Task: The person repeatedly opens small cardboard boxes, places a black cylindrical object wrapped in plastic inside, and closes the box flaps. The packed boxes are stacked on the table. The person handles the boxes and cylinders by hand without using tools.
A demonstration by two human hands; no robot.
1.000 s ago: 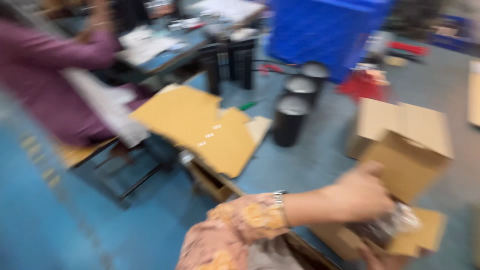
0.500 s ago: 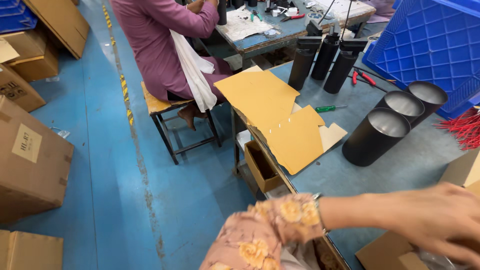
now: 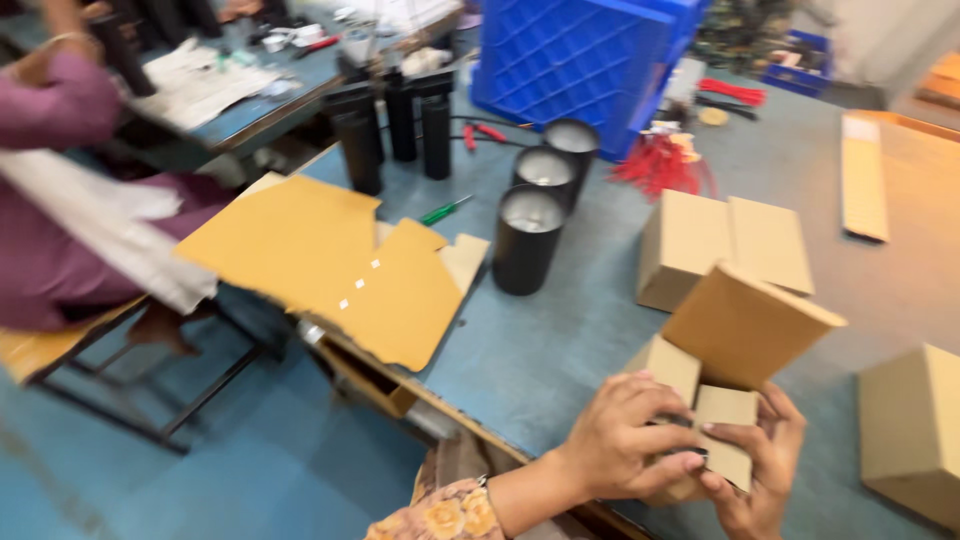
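A small open cardboard box (image 3: 725, 385) is grasped from both sides at the near edge of the grey-blue worktable (image 3: 560, 340), its flaps raised. The left hand (image 3: 625, 435) and right hand (image 3: 765, 465) are closed around it. Black cylinders (image 3: 527, 238) and flat cardboard sheets (image 3: 330, 265) are seen beyond.

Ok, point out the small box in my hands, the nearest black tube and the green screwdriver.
small box (image 3: 745, 325): head view, raised top flap.
black tube (image 3: 525, 250): head view, middle of side wall.
green screwdriver (image 3: 440, 211): head view, handle.
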